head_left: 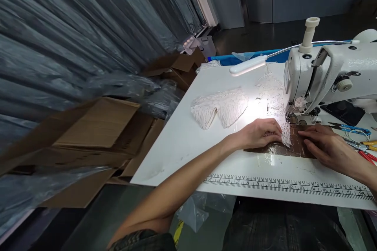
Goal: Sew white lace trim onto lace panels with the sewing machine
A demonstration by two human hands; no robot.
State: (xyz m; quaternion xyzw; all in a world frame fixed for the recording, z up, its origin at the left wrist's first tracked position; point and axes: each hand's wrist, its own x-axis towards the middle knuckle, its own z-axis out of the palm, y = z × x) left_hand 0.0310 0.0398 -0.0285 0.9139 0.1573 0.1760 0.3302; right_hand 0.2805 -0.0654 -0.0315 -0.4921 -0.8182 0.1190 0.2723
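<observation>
Open cardboard boxes [97,121] stand at the left beside a worktable [159,160], close to its edge and within the worker's reach, probably for that reason. On the table's left half, a separate piece of lace [232,106] lies folded, apparently set aside from the needle area. To its right and farther back, a slim lamp [248,66] on a bendable neck hangs over the surface, its glare falling where sharp sight seems most needed.

Nearer, the worker's left hand [262,133] is closed in a pinch on the edge of white lace [286,135] — the piece lying just near of the needle of a sewing machine [324,66] — a hold that looks meant to keep the fabric flat and in line. Under the fingers lies a brown sheet [300,143], its smooth face perhaps there to let cloth slide.

Farther right, the right hand [326,145] is loosely open, fingertips on or just above the sheet; I see nothing in its grasp. Beyond it sit blue-handled scissors [356,128] and yellow-handled scissors [369,144], likely parked there for easy reach.
</observation>
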